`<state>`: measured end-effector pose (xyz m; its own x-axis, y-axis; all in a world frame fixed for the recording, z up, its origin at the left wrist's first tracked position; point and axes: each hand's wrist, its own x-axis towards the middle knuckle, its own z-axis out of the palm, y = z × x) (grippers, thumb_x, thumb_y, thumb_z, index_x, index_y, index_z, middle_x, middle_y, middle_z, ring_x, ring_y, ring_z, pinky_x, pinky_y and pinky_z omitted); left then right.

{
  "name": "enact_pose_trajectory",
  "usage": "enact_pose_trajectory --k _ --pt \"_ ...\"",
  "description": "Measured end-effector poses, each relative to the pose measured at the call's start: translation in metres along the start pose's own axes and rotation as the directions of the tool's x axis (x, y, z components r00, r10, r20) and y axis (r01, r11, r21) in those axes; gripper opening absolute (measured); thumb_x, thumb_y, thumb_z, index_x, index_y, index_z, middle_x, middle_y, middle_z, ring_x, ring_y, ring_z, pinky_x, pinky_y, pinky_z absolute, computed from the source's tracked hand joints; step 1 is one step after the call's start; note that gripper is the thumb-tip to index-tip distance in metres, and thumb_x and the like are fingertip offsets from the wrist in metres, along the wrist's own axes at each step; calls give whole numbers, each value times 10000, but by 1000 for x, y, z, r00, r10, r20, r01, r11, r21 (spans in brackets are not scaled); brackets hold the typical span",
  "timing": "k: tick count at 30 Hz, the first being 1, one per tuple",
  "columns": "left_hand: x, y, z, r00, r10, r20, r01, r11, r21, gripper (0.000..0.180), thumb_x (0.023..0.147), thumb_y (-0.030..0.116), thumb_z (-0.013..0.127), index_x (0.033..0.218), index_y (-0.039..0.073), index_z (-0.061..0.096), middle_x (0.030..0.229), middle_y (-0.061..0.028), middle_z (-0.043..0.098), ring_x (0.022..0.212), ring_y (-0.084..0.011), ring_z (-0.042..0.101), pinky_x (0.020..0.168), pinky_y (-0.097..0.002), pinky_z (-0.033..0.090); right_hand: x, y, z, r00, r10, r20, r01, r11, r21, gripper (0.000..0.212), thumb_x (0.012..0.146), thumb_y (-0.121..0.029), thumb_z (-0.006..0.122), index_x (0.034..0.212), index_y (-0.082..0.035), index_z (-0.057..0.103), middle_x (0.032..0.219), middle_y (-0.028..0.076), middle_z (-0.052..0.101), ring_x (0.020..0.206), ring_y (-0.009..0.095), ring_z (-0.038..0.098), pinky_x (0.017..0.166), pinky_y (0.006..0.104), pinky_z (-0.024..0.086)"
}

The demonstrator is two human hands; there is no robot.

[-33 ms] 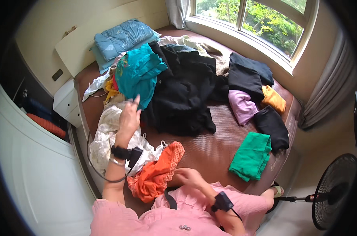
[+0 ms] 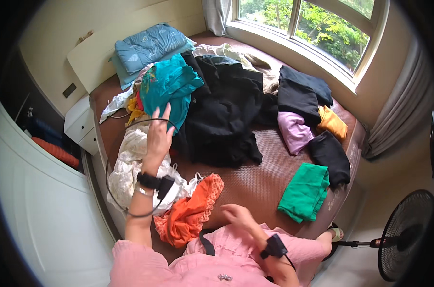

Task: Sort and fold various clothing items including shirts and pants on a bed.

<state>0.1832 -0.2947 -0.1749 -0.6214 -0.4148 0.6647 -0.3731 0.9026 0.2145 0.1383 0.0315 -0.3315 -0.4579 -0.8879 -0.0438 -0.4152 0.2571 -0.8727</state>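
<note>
My left hand (image 2: 159, 137) reaches out with fingers spread at the lower edge of a teal garment (image 2: 166, 93). I cannot tell whether the fingertips touch the cloth. A black cable loops across this hand from the device strapped to my wrist. Beneath my left forearm lie a crumpled white lacy garment (image 2: 129, 158) and an orange garment (image 2: 186, 215) with a lace edge. My right hand (image 2: 240, 217) hovers in front of my pink clothing, just right of the orange garment, fingers loosely apart and holding nothing. Black clothes (image 2: 226, 107) are heaped right of the teal garment.
Folded clothes lie along the bed's right side: green (image 2: 304, 192), black (image 2: 331, 155), lilac (image 2: 294, 131), yellow (image 2: 332, 122) and dark pieces (image 2: 298, 95). Blue pillows (image 2: 152, 45) rest by the headboard. A fan (image 2: 406, 234) stands at the right, a white door (image 2: 39, 201) at the left.
My left hand has shifted slightly farther out and its fingers have spread. The cable has swung up over it. My right hand has moved a little right, away from the orange garment.
</note>
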Motion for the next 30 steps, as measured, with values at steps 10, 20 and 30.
enact_pose_trajectory --k 10,20,30 --pt "117 -67 82 877 -480 11 463 853 241 689 689 350 709 1252 51 448 1237 -152 502 1129 -301 486 913 -483 372 -60 73 -67 721 654 -228 -366 639 677 156 916 -144 477 993 -36 557 726 48 633 562 96 602 413 187 400" --pt "-50 182 -20 617 781 -93 -624 414 -663 310 701 134 607 997 66 543 958 -98 542 873 -283 558 729 -395 461 -59 60 -64 809 584 -60 9 90 996 370 938 -315 447 1171 -31 490 1027 139 602 911 213 575 760 362 487" --pt "-155 259 2 163 885 436 533 293 -793 355 869 291 555 1090 14 564 1086 -181 564 933 -277 580 800 -360 455 -142 -28 -113 874 386 -296 197 276 941 366 937 -188 465 1272 -44 432 1125 82 576 989 167 583 844 310 490"
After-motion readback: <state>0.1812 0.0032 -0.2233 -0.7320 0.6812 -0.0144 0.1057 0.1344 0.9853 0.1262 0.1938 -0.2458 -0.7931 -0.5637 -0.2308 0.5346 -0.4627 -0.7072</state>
